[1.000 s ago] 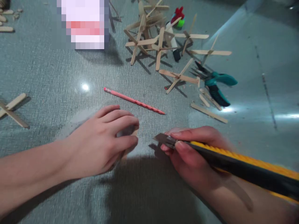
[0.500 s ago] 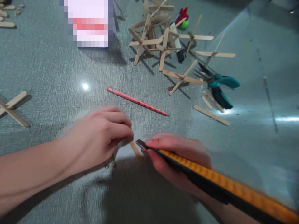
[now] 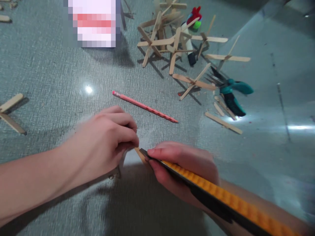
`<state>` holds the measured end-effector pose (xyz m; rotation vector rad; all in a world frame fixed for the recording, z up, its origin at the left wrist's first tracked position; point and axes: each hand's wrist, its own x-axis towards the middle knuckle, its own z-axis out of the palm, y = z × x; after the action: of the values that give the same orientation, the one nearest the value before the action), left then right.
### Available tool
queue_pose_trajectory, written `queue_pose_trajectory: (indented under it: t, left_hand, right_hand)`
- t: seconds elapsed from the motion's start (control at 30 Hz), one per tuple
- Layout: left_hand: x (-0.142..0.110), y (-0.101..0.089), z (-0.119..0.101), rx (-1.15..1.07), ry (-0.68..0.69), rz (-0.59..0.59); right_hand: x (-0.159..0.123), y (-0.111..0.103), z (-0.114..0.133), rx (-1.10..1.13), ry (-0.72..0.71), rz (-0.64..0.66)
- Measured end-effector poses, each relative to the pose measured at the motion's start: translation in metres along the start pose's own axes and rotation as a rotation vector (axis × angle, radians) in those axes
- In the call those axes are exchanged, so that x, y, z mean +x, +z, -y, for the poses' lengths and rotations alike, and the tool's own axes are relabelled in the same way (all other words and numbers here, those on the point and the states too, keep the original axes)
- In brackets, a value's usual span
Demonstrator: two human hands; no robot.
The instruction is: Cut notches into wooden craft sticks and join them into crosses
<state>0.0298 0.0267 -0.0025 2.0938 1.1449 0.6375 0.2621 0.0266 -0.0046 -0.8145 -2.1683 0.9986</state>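
My left hand (image 3: 112, 136) is closed, its fingertips pinching a thin wooden craft stick (image 3: 139, 155) whose lower part shows between my hands. My right hand (image 3: 184, 159) grips a utility knife (image 3: 204, 182) with a ridged orange-yellow and black body, which slants from the lower right. Its dark blade tip lies against or just over the stick, close to my left fingertips. A small greyish piece with a round spot (image 3: 112, 177) peeks out from beneath my left hand; I cannot tell what it is. Beyond both hands lies a pink pencil (image 3: 149, 108).
Several crossed craft-stick pieces (image 3: 150, 43) are heaped at the back, beside a red and green fuzzy toy (image 3: 195, 18). Teal-handled pliers (image 3: 231, 90) and a loose stick (image 3: 223, 123) lie to the right. Another crossed pair (image 3: 11, 102) rests at far left; a blurred-out box (image 3: 94, 36) stands behind.
My right hand has moved slightly left, bringing the knife's blade from beside the stick to it. My left hand still pinches the stick. The view has shifted a little.
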Motion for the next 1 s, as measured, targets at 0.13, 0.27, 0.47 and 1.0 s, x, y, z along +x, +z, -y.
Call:
queue_pose_trajectory:
  t: [0.13,0.27,0.47,1.0]
  left_hand:
    - [-0.0009,0.0008,0.0005,0.000,0.008,-0.006]
    - [-0.0007,0.0015,0.0003,-0.002,0.013,-0.011]
    - [0.0000,0.0022,0.0012,0.011,0.022,-0.017]
    - [-0.0031,-0.0002,-0.0014,0.248,0.272,0.061]
  right_hand:
    - [0.0009,-0.0019,-0.0001,-0.003,0.000,0.009]
    - [0.0008,-0.0016,0.0020,-0.033,0.001,0.004]
    - [0.0003,-0.0004,0.0038,-0.053,0.021,0.001]
    - [-0.0003,-0.0005,0.0036,-0.061,-0.079,0.090]
